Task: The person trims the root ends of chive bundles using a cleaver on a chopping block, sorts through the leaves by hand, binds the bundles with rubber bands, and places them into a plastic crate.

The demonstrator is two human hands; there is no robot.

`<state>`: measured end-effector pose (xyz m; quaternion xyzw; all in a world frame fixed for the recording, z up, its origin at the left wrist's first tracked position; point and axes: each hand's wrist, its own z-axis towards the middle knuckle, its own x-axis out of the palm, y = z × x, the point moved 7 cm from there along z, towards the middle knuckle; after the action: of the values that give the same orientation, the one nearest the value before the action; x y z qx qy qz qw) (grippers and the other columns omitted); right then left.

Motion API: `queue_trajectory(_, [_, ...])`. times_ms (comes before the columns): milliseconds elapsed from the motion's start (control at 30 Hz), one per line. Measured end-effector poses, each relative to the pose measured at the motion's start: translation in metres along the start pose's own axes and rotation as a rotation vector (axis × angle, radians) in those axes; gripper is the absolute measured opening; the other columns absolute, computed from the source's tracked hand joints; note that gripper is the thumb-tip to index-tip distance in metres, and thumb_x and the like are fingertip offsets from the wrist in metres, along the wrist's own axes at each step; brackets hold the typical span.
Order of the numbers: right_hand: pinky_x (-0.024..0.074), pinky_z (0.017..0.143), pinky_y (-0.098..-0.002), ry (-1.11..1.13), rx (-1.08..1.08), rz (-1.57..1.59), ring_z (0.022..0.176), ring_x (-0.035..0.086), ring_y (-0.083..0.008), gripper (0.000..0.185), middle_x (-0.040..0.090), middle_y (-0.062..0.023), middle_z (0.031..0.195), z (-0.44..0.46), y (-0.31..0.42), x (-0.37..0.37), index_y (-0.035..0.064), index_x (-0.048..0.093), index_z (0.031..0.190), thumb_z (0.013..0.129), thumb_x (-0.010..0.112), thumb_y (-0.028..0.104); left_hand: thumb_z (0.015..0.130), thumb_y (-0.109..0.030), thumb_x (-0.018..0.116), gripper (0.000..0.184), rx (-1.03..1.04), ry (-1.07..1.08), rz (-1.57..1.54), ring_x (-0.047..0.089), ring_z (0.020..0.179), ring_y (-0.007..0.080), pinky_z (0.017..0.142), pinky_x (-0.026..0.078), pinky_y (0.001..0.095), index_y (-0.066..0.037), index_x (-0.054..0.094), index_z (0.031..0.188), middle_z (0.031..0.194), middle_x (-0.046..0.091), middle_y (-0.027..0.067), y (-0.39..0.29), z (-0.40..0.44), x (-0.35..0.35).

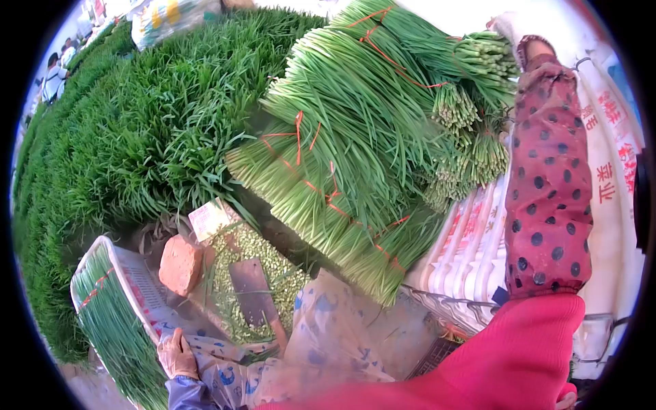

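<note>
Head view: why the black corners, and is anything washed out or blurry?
All in the head view: curved black border, perhaps from a wide lens; white glare at the top, above the sleeve; soft blur on the pink cloth along the bottom; tied greens fairly crisp.

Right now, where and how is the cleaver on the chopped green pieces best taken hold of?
Probably by its brown handle, coming from the near side: the handle points back toward the bottom of the view, while the broad blade seems to lie flat on the chopped green pieces, offering little to wrap around. The patterned plastic sheet lies close beside it, so mind that.
</note>
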<state>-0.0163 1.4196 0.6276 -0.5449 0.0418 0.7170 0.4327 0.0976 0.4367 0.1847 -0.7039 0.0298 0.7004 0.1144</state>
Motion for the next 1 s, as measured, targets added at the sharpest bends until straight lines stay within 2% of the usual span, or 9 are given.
queue_trajectory(233, [0.0535, 0.090, -0.0386, -0.301, -0.174, 0.386, 0.103, 0.068, -0.0322, 0.038, 0.071, -0.0152, 0.110, -0.122, 0.093, -0.171, 0.0108, 0.070, 0.116, 0.086, 0.060, 0.032, 0.081, -0.020, 0.069, 0.034, 0.175, -0.092, 0.088, 0.062, 0.110, 0.0397, 0.096, 0.045, 0.0485, -0.009, 0.068, 0.114, 0.107, 0.070, 0.0174, -0.012, -0.002, 0.001])
queue_trajectory(300, [0.0538, 0.090, -0.0378, -0.346, -0.283, 0.526, 0.103, 0.068, -0.0319, 0.038, 0.070, -0.0154, 0.111, -0.179, 0.132, -0.218, 0.0096, 0.069, 0.117, 0.085, 0.061, 0.029, 0.075, -0.016, 0.078, 0.041, 0.274, -0.132, -0.410, 0.060, 0.116, 0.0393, 0.102, 0.044, 0.0490, -0.006, 0.069, 0.114, 0.114, 0.069, 0.0196, -0.080, 0.003, -0.026])
queue_trajectory(433, [0.0542, 0.090, -0.0363, -0.333, -0.547, 0.813, 0.103, 0.068, -0.0312, 0.039, 0.070, -0.0160, 0.112, -0.314, 0.222, -0.296, 0.0071, 0.067, 0.119, 0.084, 0.063, 0.022, 0.072, -0.054, 0.086, 0.121, 0.432, 0.919, -1.539, 0.033, 0.147, 0.0283, 0.114, 0.031, 0.0456, -0.006, 0.018, 0.160, 0.160, 0.034, 0.0158, -0.214, -0.007, -0.034])
queue_trajectory(567, [0.0546, 0.089, -0.0347, -0.195, -0.846, 1.124, 0.103, 0.068, -0.0305, 0.041, 0.069, -0.0165, 0.113, -0.454, 0.304, -0.334, 0.0047, 0.065, 0.122, 0.083, 0.065, 0.015, 0.062, -0.089, 0.062, 0.132, 0.534, 0.747, -2.133, 0.031, 0.147, 0.0358, 0.114, 0.030, 0.0578, -0.017, 0.013, 0.161, 0.159, 0.033, 0.0179, -0.251, 0.008, -0.105])
queue_trajectory(633, [0.0548, 0.089, -0.0339, -0.082, -0.969, 1.281, 0.103, 0.068, -0.0302, 0.042, 0.069, -0.0168, 0.113, -0.516, 0.335, -0.334, 0.0035, 0.064, 0.123, 0.082, 0.066, 0.012, 0.064, -0.094, 0.053, 0.123, 0.371, 0.311, -2.466, 0.045, 0.135, 0.0378, 0.111, 0.039, 0.0596, -0.012, 0.031, 0.154, 0.151, 0.043, 0.0180, -0.195, 0.037, -0.103])
queue_trajectory(700, [0.0551, 0.089, -0.0331, 0.084, -1.062, 1.422, 0.103, 0.067, -0.0298, 0.044, 0.068, -0.0170, 0.114, -0.568, 0.358, -0.319, 0.0023, 0.063, 0.124, 0.081, 0.067, 0.008, 0.076, -0.088, 0.050, 0.111, 0.613, 0.780, -2.576, 0.051, 0.130, 0.0361, 0.110, 0.042, 0.0567, -0.008, 0.036, 0.151, 0.149, 0.046, 0.0172, -0.153, 0.018, -0.121])
queue_trajectory(800, [0.0525, 0.096, -0.0368, 0.281, -1.196, 1.583, 0.113, 0.063, -0.0323, 0.055, 0.062, -0.0193, 0.127, -0.631, 0.383, -0.266, 0.0026, 0.056, 0.134, 0.082, 0.070, 0.012, 0.093, -0.065, 0.051, 0.080, 0.479, 0.266, -2.472, 0.056, 0.125, 0.0342, 0.106, 0.047, 0.0534, -0.008, 0.041, 0.148, 0.143, 0.053, 0.0161, -0.069, 0.023, -0.115])
queue_trajectory(867, [0.0501, 0.099, -0.0398, 0.853, -1.280, 1.364, 0.117, 0.061, -0.0353, 0.070, 0.060, -0.0189, 0.133, -0.648, 0.400, -0.236, 0.0030, 0.052, 0.139, 0.078, 0.076, 0.026, 0.099, -0.048, 0.057, 0.061, 0.295, 0.021, -2.392, 0.060, 0.118, 0.0322, 0.101, 0.051, 0.0466, -0.007, 0.048, 0.143, 0.133, 0.060, 0.0147, -0.012, 0.018, -0.102])
queue_trajectory(1000, [0.0509, 0.097, -0.0389, 0.818, -1.066, 1.382, 0.112, 0.065, -0.0334, 0.084, 0.065, -0.0197, 0.125, -0.642, 0.420, -0.239, 0.0028, 0.043, 0.146, 0.074, 0.078, 0.029, 0.095, -0.033, 0.067, 0.055, 0.081, -0.001, -2.120, 0.063, 0.111, 0.0258, 0.098, 0.053, 0.0395, -0.004, 0.049, 0.138, 0.127, 0.062, 0.0098, -0.018, -0.010, -0.111])
